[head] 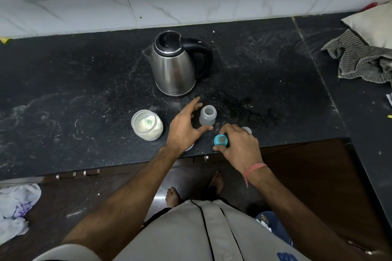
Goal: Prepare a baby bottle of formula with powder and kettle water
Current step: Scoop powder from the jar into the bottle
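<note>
At frame centre, on speckled black stone counter (84, 82) | our left hand (184, 127) spread beside frosted open bottle (207, 117), not gripping | our right hand (239, 144) pinches teal nipple ring (220, 140) | powder jar (146, 125) left | steel kettle (175, 63) above

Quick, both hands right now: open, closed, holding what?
Left hand: open, fingers spread around the uncapped bottle, not gripping.
Right hand: holding the blue nipple cap.

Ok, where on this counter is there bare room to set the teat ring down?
Bare counter lies left of the kettle and powder jar, and right of the bottle toward the cloth. Around the left hand and right hand it is crowded.
</note>
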